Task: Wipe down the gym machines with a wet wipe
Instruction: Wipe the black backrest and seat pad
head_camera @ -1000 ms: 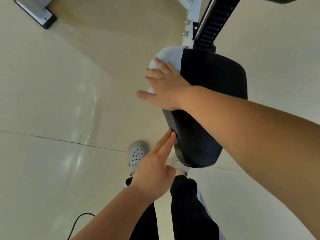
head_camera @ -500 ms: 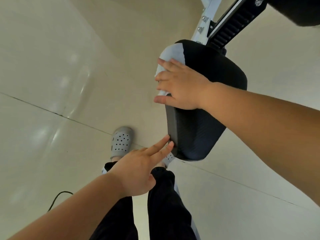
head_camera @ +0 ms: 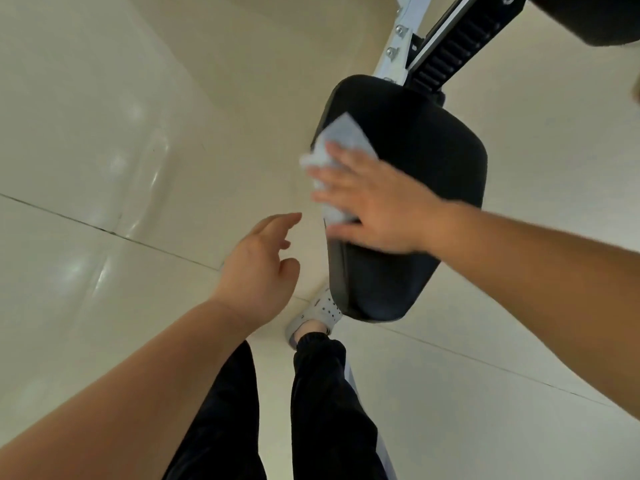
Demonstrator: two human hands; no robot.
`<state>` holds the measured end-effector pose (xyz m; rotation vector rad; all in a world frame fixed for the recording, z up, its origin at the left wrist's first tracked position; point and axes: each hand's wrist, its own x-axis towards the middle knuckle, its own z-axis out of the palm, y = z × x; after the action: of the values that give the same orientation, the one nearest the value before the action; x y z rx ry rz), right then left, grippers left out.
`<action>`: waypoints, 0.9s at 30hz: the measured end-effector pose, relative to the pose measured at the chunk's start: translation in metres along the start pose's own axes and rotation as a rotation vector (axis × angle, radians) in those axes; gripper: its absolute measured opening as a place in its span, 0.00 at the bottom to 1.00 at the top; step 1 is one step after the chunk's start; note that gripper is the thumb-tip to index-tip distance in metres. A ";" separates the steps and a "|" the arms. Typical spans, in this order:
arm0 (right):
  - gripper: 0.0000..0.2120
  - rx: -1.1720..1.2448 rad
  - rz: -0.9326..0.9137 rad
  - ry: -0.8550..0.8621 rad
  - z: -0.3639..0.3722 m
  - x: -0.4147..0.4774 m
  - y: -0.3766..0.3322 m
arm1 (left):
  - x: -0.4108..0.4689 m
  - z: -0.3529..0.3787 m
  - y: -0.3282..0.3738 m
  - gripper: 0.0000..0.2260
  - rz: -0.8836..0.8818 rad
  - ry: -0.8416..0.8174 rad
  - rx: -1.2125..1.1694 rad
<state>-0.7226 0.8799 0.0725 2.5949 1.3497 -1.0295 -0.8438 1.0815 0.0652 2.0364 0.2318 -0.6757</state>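
A black padded seat [head_camera: 422, 161] of a gym machine fills the upper middle of the head view. My right hand [head_camera: 374, 206] lies flat on its left side, pressing a pale blue-white wet wipe [head_camera: 341, 138] against the pad. Part of the wipe sticks out beyond my fingers and over the pad's left edge. My left hand [head_camera: 259, 268] hovers just left of the seat with its fingers loosely spread, touching nothing.
A white frame bar [head_camera: 398, 39] and a black ribbed rail [head_camera: 464, 36] run up from the seat to the top right. Another black pad [head_camera: 588, 19] shows at the top right corner. My legs and a white perforated shoe [head_camera: 318, 313] stand below on glossy cream floor tiles.
My left hand has come off the seat's lower edge and moved left and up. My right hand slid the wipe down the pad's left side. The view shifted.
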 end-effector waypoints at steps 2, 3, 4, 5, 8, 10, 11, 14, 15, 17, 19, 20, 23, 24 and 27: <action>0.36 0.109 0.187 0.030 -0.018 0.038 0.030 | 0.010 0.001 0.009 0.29 -0.024 -0.026 0.035; 0.36 0.174 0.281 0.050 -0.022 0.051 0.043 | 0.013 0.002 0.014 0.30 -0.018 -0.049 0.059; 0.36 0.236 0.372 0.071 -0.024 0.061 0.053 | 0.017 0.004 0.019 0.31 0.002 -0.069 0.077; 0.36 0.288 0.456 0.091 -0.023 0.068 0.058 | 0.020 0.006 0.023 0.32 0.027 -0.079 0.086; 0.39 0.398 0.580 0.111 -0.013 0.057 0.038 | 0.025 0.007 0.038 0.32 0.090 -0.070 0.017; 0.41 0.418 0.535 0.125 0.004 0.022 0.006 | 0.024 0.007 0.044 0.27 0.126 -0.028 -0.192; 0.41 0.407 0.482 0.142 0.015 -0.002 -0.010 | 0.023 0.008 0.046 0.23 0.111 -0.002 -0.273; 0.41 0.274 0.337 0.097 0.052 -0.076 -0.023 | 0.024 0.013 0.050 0.22 -0.017 -0.005 -0.375; 0.41 0.266 0.337 0.075 0.060 -0.092 -0.009 | 0.024 0.015 0.051 0.22 -0.063 -0.006 -0.380; 0.44 0.324 0.457 0.048 0.067 -0.102 0.028 | 0.026 0.017 0.054 0.21 -0.119 -0.003 -0.356; 0.46 0.461 0.682 0.066 0.062 -0.085 0.068 | 0.026 0.019 0.055 0.19 -0.140 -0.017 -0.340; 0.46 0.505 0.790 0.091 0.057 -0.072 0.084 | 0.025 0.021 0.054 0.17 -0.147 -0.020 -0.343; 0.45 0.535 0.949 0.158 0.042 -0.029 0.092 | 0.023 0.023 0.052 0.05 -0.145 0.005 -0.343; 0.46 0.535 0.909 0.170 0.035 -0.020 0.080 | 0.023 0.022 0.052 0.03 -0.147 0.020 -0.342; 0.45 0.438 0.592 0.218 0.030 -0.016 0.009 | 0.024 0.018 0.058 0.02 -0.160 0.039 -0.425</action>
<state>-0.7388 0.8528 0.0560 3.1840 0.3155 -1.0349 -0.8057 1.0332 0.0873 1.6351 0.5205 -0.6235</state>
